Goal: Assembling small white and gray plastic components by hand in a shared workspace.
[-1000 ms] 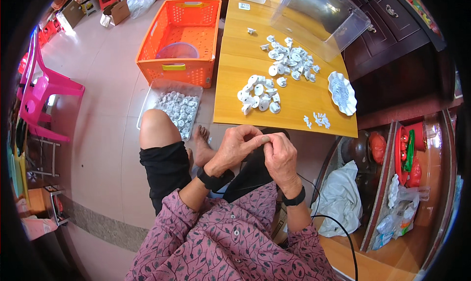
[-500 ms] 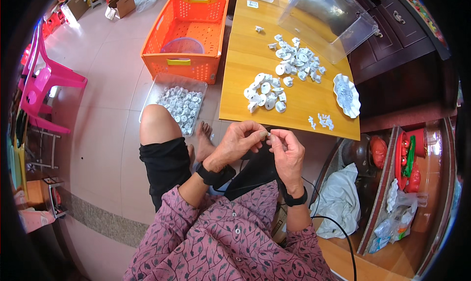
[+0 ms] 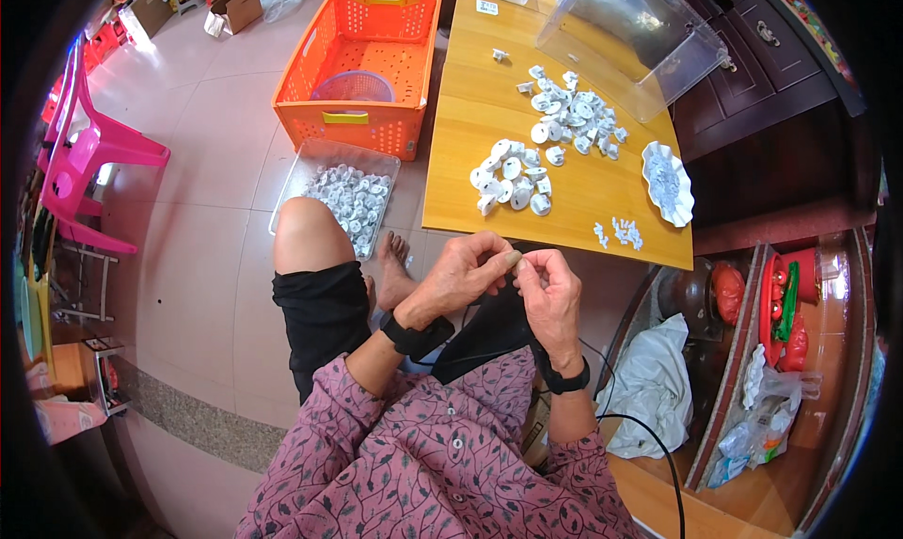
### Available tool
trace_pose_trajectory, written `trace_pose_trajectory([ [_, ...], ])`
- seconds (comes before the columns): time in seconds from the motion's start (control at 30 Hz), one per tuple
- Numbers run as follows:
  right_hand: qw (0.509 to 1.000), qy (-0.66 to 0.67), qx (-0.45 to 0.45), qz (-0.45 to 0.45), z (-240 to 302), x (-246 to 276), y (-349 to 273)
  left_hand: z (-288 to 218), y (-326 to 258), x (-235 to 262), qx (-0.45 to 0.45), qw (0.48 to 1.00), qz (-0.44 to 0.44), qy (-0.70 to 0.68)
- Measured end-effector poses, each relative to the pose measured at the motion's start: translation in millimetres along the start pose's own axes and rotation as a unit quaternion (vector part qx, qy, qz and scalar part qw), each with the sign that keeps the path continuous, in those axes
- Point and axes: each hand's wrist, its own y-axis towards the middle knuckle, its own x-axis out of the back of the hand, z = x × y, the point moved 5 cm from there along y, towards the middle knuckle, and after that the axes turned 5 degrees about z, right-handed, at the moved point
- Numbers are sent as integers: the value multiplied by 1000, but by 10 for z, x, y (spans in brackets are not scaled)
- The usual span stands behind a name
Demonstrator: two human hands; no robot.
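My left hand (image 3: 473, 272) and my right hand (image 3: 548, 294) meet fingertip to fingertip over my lap, just off the near edge of the yellow wooden table (image 3: 555, 236). Both are closed in a pinch. Whatever sits between the fingertips is too small and too covered to name. On the table ahead lie a nearer cluster of round white plastic parts (image 3: 511, 175) and a larger, farther pile of similar parts (image 3: 580, 116). Several tiny white pieces (image 3: 625, 232) are scattered near the right corner. A scalloped white dish (image 3: 684, 208) beside them contains small pale, translucent pieces.
An orange crate (image 3: 348, 130) with a round basket inside stands left of the table. Before it, a clear bin (image 3: 393, 163) full of white parts rests on the floor by my knee. A clear box (image 3: 673, 87) occupies the table's far right. A black cable (image 3: 658, 442) runs along my right side.
My hands stay pinched together in almost the same place; the left fingers and thumb have shifted slightly at the tips. The whole view has moved a little.
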Motion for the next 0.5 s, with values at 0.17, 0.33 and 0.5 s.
trace_pose_trajectory([
  [0.17,994,101,-49,-5,-86,-11,-25,20,25,-9,21,999,-29,24],
  [0.33,987,137,-85,-2,-137,25,-38,-280,-6,214,-231,867,-283,340],
  [0.5,985,141,-102,6,-160,11,-69,-353,105,261,-197,831,-307,421],
])
